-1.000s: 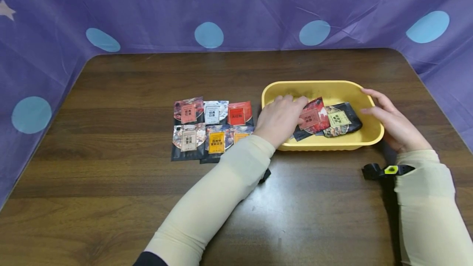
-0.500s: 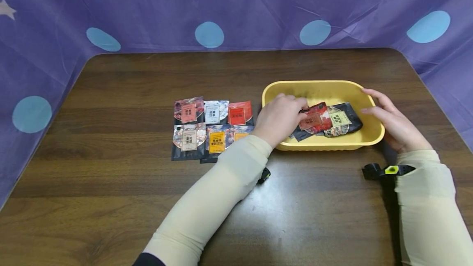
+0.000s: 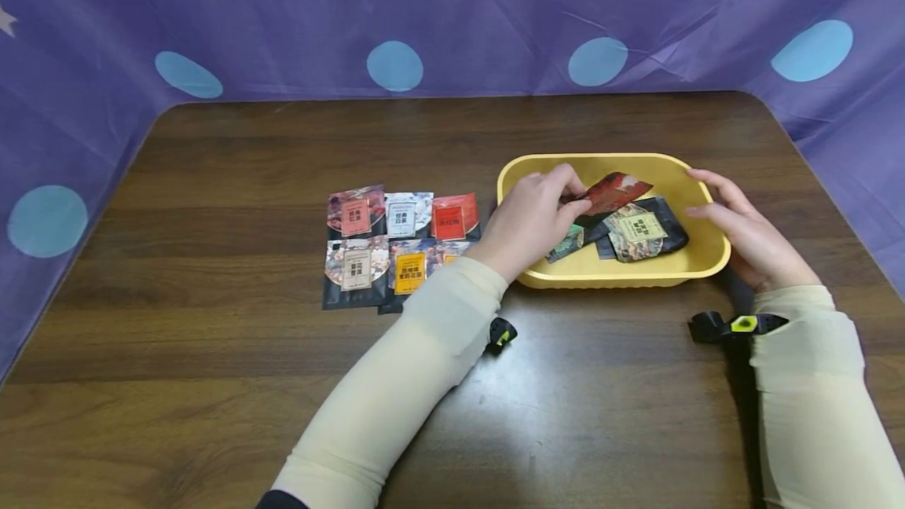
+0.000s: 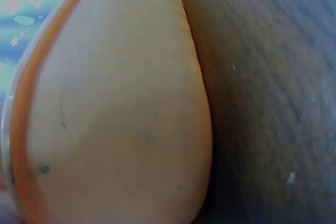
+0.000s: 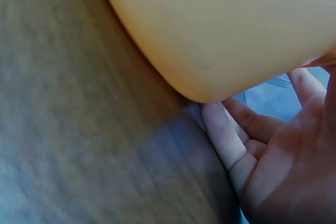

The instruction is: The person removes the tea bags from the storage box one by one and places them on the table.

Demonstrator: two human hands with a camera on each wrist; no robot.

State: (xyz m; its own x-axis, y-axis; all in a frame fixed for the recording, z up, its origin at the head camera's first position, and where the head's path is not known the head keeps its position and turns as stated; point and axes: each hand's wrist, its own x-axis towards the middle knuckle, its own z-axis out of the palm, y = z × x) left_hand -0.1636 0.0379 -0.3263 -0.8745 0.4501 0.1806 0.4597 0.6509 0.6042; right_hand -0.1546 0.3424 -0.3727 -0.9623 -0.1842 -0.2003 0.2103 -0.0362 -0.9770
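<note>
My left hand [image 3: 530, 218] reaches over the left side of a yellow plastic bin [image 3: 601, 282] and pinches a red-and-black tea sachet [image 3: 617, 192], tilted up from the others. Below it in the bin lie a sachet with a pale yellow-green label [image 3: 639, 228] and a partly covered green one [image 3: 567, 243]. My right hand [image 3: 760, 238] holds the bin's right end, its thumb over the rim and other fingers against the outside. In the right wrist view, fingers [image 5: 223, 135] touch the bin's outer wall. The left wrist view shows mostly the bin's wall [image 4: 121, 103].
Left of the bin, several tea sachets lie in two rows, among them a white one [image 3: 403, 214], a red one [image 3: 452, 217] and an orange-labelled one [image 3: 410, 269]. My left forearm partly covers the near row. A purple cloth [image 3: 481, 14] hangs behind the wooden table [image 3: 212, 368].
The left hand has taken hold of the red sachet and tilted it up, uncovering the green sachet beneath. The right hand stays at the bin's right end.
</note>
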